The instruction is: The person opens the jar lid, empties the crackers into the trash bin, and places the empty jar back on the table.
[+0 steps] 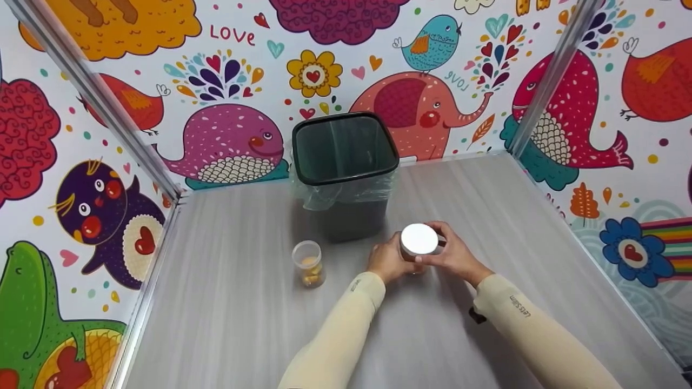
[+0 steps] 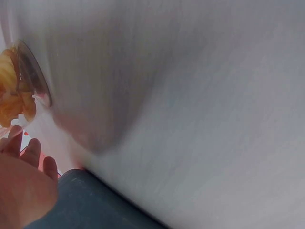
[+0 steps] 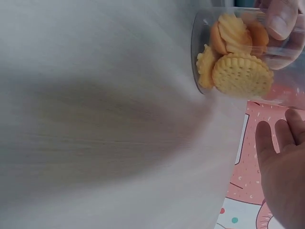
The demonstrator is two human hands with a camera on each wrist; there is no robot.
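The left hand (image 1: 390, 260) curls round a clear cylindrical plastic jar (image 3: 282, 87) of golden biscuits (image 3: 242, 76), while the right hand (image 1: 457, 256) pinches its round white lid (image 1: 419, 239) by the edge. The jar is upright, near the dark grey plastic bin (image 1: 351, 220).

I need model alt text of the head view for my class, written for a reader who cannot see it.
A person's left hand and right hand grip a white-topped jar at a grey table. Left of it stands a clear container of golden pieces; behind, a dark bin lined with plastic.
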